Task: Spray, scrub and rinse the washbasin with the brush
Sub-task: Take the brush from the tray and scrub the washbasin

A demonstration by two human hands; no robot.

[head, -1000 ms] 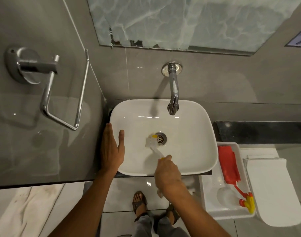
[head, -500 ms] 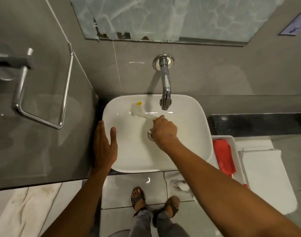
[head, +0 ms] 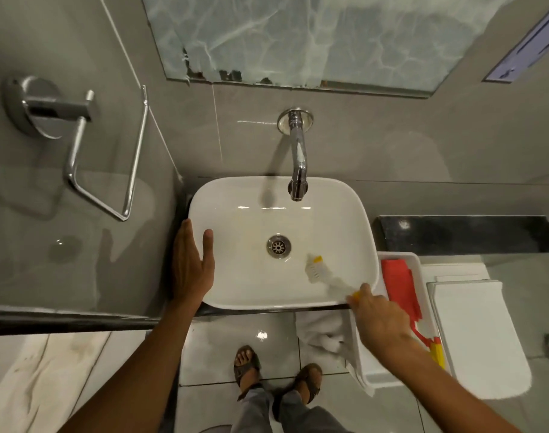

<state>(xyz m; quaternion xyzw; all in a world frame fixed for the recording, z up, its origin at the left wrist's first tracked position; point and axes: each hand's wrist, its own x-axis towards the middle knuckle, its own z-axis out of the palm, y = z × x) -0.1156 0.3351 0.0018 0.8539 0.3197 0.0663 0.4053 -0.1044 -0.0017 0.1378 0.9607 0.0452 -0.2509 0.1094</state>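
The white washbasin [head: 235, 276] stands below a chrome wall tap [head: 298, 164], with a metal drain [head: 278, 246] in its middle. My right hand [head: 379, 317] grips the handle of a white brush [head: 317, 271] with a yellow tip. Its bristle head presses on the basin's inner wall, right of the drain. My left hand [head: 190, 267] lies flat on the basin's left rim, fingers spread, thumb over the edge. No water runs from the tap.
A white tray [head: 401, 256] at the basin's right holds a red cloth [head: 401, 285] and a red-and-yellow sprayer [head: 434, 348]. A white toilet lid [head: 476, 332] lies further right. A chrome towel ring [head: 79, 157] hangs on the left wall. My sandalled feet [head: 276, 373] stand below.
My right hand pulled the brush from the basin's back left wall, near the tap, to the front right by the rim. My left hand stayed on the left rim.
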